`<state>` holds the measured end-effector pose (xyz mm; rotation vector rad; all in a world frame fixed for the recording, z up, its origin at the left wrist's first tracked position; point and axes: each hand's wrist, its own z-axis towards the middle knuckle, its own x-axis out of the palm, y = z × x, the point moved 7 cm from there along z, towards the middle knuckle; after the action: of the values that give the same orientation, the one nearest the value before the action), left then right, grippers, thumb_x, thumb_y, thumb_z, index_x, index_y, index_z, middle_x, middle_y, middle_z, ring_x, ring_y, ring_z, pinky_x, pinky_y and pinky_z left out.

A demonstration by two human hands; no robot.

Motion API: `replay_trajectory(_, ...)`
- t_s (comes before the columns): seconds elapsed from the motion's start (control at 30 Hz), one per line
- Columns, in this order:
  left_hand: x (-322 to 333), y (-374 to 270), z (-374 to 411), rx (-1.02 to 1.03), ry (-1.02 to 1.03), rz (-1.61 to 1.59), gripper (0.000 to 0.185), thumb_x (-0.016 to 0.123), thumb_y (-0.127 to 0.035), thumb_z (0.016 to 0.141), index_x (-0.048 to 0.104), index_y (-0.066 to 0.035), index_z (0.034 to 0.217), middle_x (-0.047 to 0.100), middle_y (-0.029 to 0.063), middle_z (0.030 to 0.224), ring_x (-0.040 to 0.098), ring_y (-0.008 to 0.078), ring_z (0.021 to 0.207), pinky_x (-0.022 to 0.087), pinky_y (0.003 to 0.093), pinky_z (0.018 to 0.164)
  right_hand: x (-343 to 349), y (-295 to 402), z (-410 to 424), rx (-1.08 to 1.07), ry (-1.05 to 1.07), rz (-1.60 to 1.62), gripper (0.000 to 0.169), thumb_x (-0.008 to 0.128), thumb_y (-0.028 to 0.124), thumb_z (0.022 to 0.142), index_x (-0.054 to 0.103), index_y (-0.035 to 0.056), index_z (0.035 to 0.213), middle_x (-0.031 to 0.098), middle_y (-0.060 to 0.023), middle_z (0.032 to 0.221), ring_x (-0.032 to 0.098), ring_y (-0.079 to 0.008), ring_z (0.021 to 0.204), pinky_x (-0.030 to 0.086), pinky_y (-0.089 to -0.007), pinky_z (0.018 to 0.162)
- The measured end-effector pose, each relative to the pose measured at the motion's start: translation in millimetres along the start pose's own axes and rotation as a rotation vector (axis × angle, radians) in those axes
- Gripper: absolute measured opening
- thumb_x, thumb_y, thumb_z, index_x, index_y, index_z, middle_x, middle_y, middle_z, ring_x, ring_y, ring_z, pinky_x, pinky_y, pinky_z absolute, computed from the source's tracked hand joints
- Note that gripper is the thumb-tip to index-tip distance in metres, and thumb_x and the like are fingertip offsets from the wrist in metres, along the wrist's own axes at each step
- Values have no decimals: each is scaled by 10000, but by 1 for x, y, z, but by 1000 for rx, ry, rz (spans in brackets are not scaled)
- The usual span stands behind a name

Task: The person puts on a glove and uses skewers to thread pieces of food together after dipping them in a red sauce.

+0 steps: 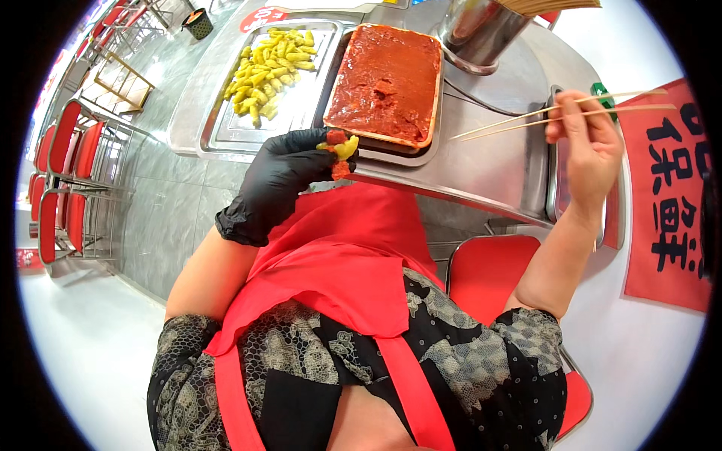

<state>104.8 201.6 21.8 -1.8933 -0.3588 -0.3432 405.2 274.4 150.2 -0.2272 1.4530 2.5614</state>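
My left hand [287,175], in a black disposable glove, pinches a yellow-green pickled pepper [346,147] with red-coated pieces of meat [339,170] at its fingertips. Whether a skewer runs through them I cannot tell. In my bare right hand [586,135] are two thin bamboo skewers [510,119], their points aimed left, apart from the food. Ahead of my left hand stands a shallow pan full of red marinated meat [389,79], with a dent near its middle. Left of it, more pickled peppers [271,70] lie heaped in a stainless steel tray [225,141].
A steel pot [479,34] holding many bamboo skewers [541,7] stands at the back of the metal table [479,175]. Another metal tray [555,191] lies below my right hand, beside a red banner with writing [665,208]. A red chair [491,270] is near my right side.
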Motion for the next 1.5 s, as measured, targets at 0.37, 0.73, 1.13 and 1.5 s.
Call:
replay_trajectory(0.37,4,9,2,5,76,64,324,579,20,783,553,54,1103,614,156,1031,619,241,919,489,314,839,53,-46,-18,193,424,-158,218,510,149,894,580,0,751,484,12,564,455,-47,487,355,-194,448)
replay_trajectory(0.73,0,8,-4,48,84,94,289,597,1,797,570,59,1079,630,149,1014,629,221,891,501,308,815,59,-34,-44,148,261,483,350,376,237,964,562,-33,842,594,-118,719,570,-155,541,473,-241,488)
replay_trajectory(1.13,-3,9,-12,57,112,82,265,592,-12,814,572,64,1067,631,154,1003,641,234,859,511,307,787,122,-31,-64,215,263,712,336,380,239,964,549,-35,866,611,-147,736,589,-178,553,508,-274,502)
replay_trajectory(1.5,-2,7,-13,92,107,47,257,595,-3,808,588,52,1058,637,152,989,636,217,869,508,299,782,130,-21,-63,116,279,660,365,369,258,967,545,-33,834,610,-135,717,589,-156,548,501,-244,509)
